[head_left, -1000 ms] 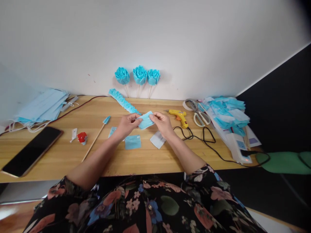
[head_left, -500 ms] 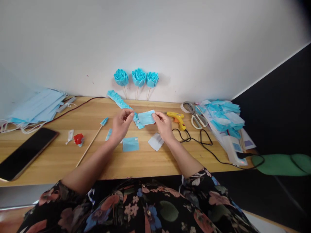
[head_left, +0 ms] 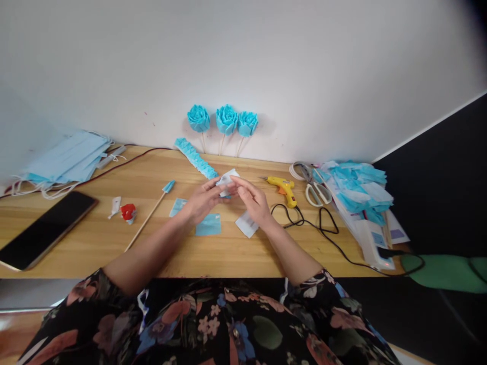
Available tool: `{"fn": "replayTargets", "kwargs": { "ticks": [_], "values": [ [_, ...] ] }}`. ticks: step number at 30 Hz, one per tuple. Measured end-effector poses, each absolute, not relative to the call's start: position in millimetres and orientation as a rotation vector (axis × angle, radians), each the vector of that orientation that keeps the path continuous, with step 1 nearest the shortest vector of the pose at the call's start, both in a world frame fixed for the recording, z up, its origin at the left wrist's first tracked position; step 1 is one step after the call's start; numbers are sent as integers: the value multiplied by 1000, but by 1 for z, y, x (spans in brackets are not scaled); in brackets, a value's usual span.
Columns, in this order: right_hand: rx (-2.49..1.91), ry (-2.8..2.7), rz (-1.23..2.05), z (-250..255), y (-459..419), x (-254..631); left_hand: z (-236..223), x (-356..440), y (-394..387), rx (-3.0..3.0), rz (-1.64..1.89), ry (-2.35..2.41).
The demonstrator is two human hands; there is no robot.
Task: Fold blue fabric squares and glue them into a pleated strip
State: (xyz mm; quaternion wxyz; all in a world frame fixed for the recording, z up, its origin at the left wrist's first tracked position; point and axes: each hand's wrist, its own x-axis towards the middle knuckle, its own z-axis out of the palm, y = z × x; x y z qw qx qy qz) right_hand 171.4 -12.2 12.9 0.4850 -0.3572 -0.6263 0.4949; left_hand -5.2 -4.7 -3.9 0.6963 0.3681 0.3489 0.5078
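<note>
The left hand (head_left: 205, 200) and right hand (head_left: 253, 200) hold a little pale cloth (head_left: 228, 177) between them. I think they are folding it, which needs careful fingers. A blue square (head_left: 208, 226) lies on the surface (head_left: 228, 258) close by.

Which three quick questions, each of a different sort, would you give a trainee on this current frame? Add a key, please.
1. Count: how many open blue flowers show by the wall?
2. True or false: the yellow glue gun lies between the right hand and the scissors.
3. Multiple choice: what is between the left hand and the right hand?
A) the black phone
B) a small pale sheet
C) the red wrapper

Key: 1, three; 2, true; 3, B.
</note>
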Motion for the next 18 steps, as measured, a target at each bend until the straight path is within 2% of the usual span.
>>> {"fn": "replayTargets", "kwargs": {
  "ticks": [7, 13, 18],
  "values": [
    [-1005, -1317, 972, 8, 6, 183, 0, -13, -2, 858, 1183, 903],
    [-1078, -1483, 1175, -1, 13, 182, 9, -8, -7, 1018, 1116, 957],
    [-1118, -1515, 1164, -6, 11, 176, 10, -7, -8, 1095, 1118, 1016]
  ]
}}
